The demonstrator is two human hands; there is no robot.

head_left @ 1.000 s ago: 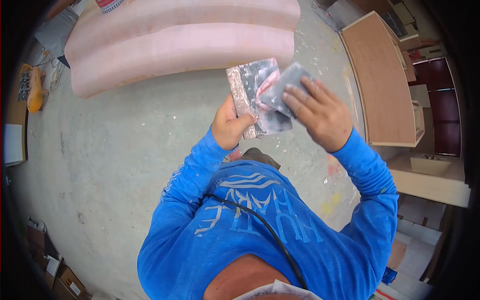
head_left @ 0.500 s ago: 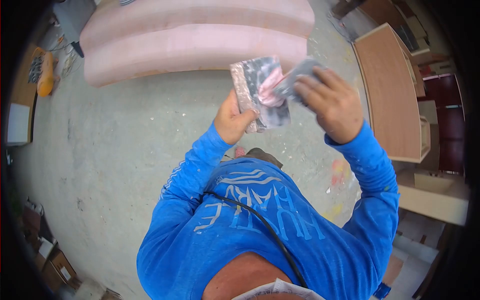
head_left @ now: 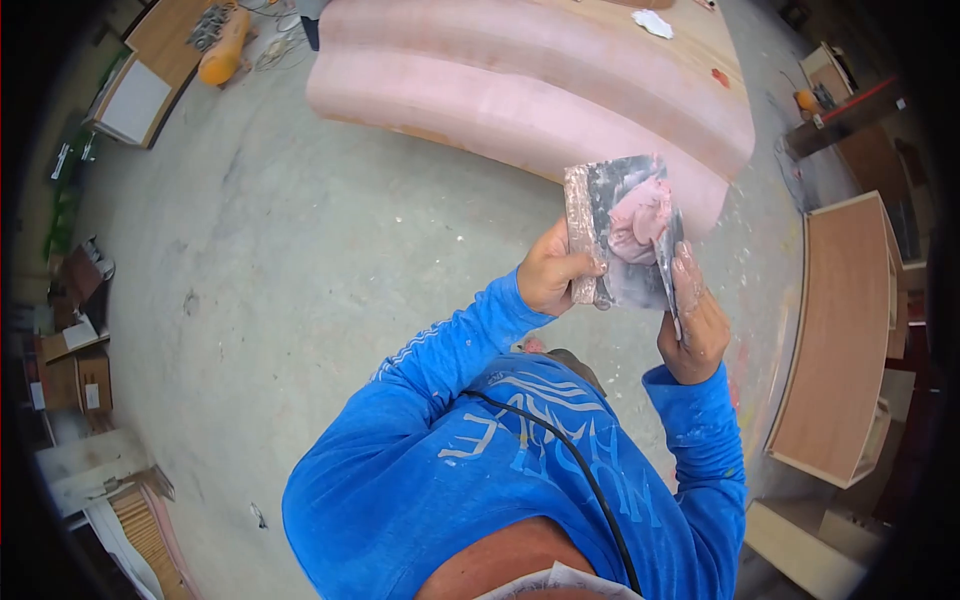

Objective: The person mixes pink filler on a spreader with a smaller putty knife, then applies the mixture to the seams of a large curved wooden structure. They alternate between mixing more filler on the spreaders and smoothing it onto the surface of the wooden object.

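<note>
My left hand [head_left: 553, 274] grips the lower left edge of a flat grey board [head_left: 605, 215] smeared with dried filler. A lump of pink putty [head_left: 641, 215] sits on the board's upper right part. My right hand [head_left: 691, 322] holds a thin metal scraper blade [head_left: 668, 268] edge-on against the board's right side, just below the putty. Both arms are in blue sleeves. Beyond the hands lies a long curved pink-coated piece [head_left: 530, 75] on the concrete floor.
A wooden cabinet panel [head_left: 840, 340] lies at the right. An orange tool [head_left: 222, 45] and cables lie at the top left beside a board [head_left: 140, 90]. Boxes and scraps [head_left: 75, 350] line the left edge. A black cable [head_left: 570, 470] runs down my shirt.
The view has swung, so the pink piece now runs diagonally. My right hand dropped from the board's top right to its lower right, turning the scraper edge-on; the putty lump is now uncovered.
</note>
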